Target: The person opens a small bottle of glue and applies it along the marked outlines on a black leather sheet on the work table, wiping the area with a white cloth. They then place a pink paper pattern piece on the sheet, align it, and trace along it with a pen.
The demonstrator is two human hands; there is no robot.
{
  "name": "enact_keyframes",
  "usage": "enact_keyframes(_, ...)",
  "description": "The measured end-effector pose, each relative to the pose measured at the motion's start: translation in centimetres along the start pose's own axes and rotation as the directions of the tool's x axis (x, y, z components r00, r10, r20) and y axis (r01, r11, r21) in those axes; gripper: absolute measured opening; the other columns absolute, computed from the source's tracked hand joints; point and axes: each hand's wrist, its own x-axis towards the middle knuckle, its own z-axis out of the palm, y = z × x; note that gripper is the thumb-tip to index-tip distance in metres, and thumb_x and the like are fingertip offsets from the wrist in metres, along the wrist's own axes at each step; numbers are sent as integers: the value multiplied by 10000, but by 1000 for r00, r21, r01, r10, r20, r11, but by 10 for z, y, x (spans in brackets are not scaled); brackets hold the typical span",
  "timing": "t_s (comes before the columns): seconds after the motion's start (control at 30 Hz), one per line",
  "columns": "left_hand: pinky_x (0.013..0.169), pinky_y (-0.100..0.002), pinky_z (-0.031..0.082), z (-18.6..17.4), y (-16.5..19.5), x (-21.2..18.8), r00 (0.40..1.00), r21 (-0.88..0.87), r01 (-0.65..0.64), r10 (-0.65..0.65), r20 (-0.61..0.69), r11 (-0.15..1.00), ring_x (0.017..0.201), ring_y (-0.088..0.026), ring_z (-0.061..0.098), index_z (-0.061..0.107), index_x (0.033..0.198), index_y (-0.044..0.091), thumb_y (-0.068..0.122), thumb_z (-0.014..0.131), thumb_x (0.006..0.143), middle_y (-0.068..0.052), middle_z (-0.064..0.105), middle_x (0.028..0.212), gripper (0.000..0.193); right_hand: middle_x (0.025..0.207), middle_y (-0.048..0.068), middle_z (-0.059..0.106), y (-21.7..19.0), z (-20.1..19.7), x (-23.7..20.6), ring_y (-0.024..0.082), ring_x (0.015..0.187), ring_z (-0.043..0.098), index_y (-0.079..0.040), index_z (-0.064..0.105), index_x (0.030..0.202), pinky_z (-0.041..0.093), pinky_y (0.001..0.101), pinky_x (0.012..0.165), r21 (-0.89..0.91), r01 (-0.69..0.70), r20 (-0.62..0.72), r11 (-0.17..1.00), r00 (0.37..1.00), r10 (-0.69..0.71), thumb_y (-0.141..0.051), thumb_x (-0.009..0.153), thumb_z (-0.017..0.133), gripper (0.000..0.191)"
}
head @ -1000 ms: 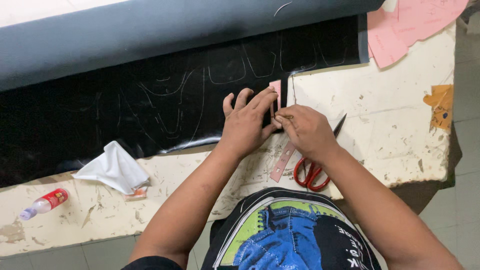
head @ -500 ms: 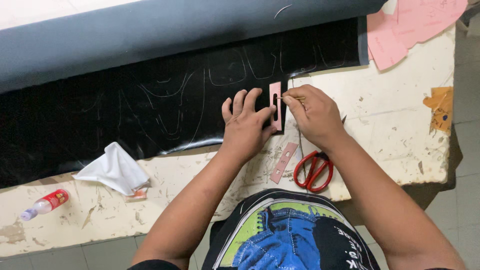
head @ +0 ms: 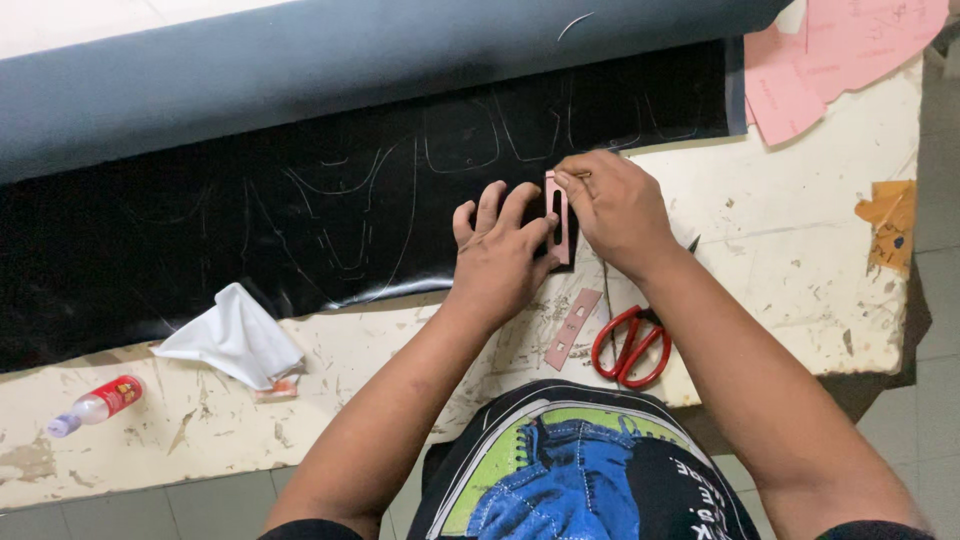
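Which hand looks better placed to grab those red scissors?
Probably the right hand: the red scissors lie just below its wrist, while the left hand presses the pink template on the black sheet.

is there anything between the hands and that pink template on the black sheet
Nothing visible does. The left hand lies flat on the black sheet with its fingers against the pink template, and the right hand touches the template's top edge. The scissors and a second pink strip lie nearer the table edge, apart from it.
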Motion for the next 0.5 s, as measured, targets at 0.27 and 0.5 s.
enact_keyframes(0.27, 1134, -624, 185, -1, -2, 2, 996, 8, -1, 0, 85, 1000, 1461, -332, 345, 700, 1093, 148, 301, 809, 780, 1, 479, 1522, 365, 999, 131, 719, 1, -1, 0, 296, 870, 704, -16, 720, 1045, 559, 382, 764, 59, -55, -47, 997, 997, 58, -130, 1046, 654, 132)
enact_keyframes(0.5, 1146, -635, 181, -3, -2, 4, 994, 15, 5, -7, 105, 1000, 1466, -309, 355, 688, 1005, 143, 311, 819, 761, 5, 503, 1512, 323, 986, 137, 721, 9, -6, -17, 291, 864, 710, -11, 704, 1051, 560, 372, 768, 71, -142, -24, 987, 989, 144, -140, 1035, 661, 137)
